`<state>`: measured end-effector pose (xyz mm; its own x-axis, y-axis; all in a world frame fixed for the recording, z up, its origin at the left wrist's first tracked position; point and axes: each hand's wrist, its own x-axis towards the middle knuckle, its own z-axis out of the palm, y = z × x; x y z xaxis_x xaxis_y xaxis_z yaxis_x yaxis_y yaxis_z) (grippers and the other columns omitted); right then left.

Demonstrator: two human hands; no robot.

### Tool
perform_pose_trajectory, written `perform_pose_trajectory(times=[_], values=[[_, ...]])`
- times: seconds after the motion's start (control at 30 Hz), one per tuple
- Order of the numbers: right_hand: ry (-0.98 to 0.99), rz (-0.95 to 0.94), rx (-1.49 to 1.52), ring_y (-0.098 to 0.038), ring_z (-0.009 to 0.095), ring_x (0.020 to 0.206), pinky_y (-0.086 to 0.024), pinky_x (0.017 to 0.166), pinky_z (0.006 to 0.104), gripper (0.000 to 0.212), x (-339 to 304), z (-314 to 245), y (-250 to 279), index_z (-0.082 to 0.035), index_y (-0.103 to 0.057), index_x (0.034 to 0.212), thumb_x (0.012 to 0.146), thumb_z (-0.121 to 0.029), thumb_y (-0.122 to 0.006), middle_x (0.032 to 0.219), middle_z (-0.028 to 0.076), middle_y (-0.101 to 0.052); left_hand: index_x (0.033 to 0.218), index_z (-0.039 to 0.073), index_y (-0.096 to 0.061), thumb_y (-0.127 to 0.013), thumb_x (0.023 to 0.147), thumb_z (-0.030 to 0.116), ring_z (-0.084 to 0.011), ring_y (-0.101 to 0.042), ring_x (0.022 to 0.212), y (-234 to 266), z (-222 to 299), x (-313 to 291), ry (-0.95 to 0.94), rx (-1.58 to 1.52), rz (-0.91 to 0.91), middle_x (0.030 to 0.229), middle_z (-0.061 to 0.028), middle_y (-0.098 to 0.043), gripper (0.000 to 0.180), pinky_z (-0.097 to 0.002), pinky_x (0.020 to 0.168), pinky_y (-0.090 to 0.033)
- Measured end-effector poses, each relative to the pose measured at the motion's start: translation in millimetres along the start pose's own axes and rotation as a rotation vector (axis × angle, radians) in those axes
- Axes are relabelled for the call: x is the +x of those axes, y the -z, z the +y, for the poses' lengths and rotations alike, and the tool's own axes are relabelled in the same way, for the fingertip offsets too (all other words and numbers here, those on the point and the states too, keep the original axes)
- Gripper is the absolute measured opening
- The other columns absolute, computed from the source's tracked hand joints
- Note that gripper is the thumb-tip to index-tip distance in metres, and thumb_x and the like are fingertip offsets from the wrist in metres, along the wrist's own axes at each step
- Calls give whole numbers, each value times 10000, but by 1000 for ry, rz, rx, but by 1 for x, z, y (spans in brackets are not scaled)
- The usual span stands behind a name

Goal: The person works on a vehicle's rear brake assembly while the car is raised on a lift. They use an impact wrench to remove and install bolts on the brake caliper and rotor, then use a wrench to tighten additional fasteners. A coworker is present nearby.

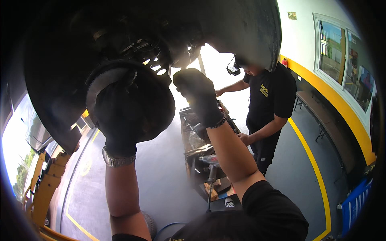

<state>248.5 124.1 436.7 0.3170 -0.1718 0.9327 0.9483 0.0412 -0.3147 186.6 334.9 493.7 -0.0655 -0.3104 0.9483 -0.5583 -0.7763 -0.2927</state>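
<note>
Both my arms reach up under a raised vehicle. A dark, round wheel-hub part (159,110), which looks like a brake disc or drum, hangs ahead of me. My left hand (120,108), in a black glove, lies against its left face; the fingers blend into shadow, so their grip is hidden. My right hand (195,94), also black-gloved, is raised just right of the part, fingers curled closed. Whatever it may hold is too dark to make out. Dark suspension parts (150,52) with bright holes show above the round part.
A co-worker (269,96) in black stands at the right, hands by a tool cart (189,154) holding an impact-wrench-like power tool (210,160). A yellow lift post (50,176) rises at left. A bench (321,116) lines the right wall. A fender panel (257,32) curves overhead.
</note>
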Motion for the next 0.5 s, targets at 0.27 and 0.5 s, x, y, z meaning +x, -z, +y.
perform_pose_trajectory(times=[0.27, 0.5], values=[[-113, -114, 228, -528, 143, 633, -435, 553, 285, 100, 8, -2, 31, -42, -641, 1004, 907, -21, -660, 845, 46, -598, 1103, 36, -721, -825, 747, 202, -243, -714, 958, 7, 23, 16, -109, 53, 3, 1036, -88, -752, 406, -392, 924, -541], [32, -399, -324, -559, 96, 650, -461, 599, 260, 116, 32, -1, 29, -25, -697, 1005, 973, -61, -591, 792, 16, -638, 1085, 49, -721, -796, 778, 146, -301, -699, 1000, 8, 40, 1, -230, 199, 91, 1046, -101, -745, 331, -524, 1020, -486]])
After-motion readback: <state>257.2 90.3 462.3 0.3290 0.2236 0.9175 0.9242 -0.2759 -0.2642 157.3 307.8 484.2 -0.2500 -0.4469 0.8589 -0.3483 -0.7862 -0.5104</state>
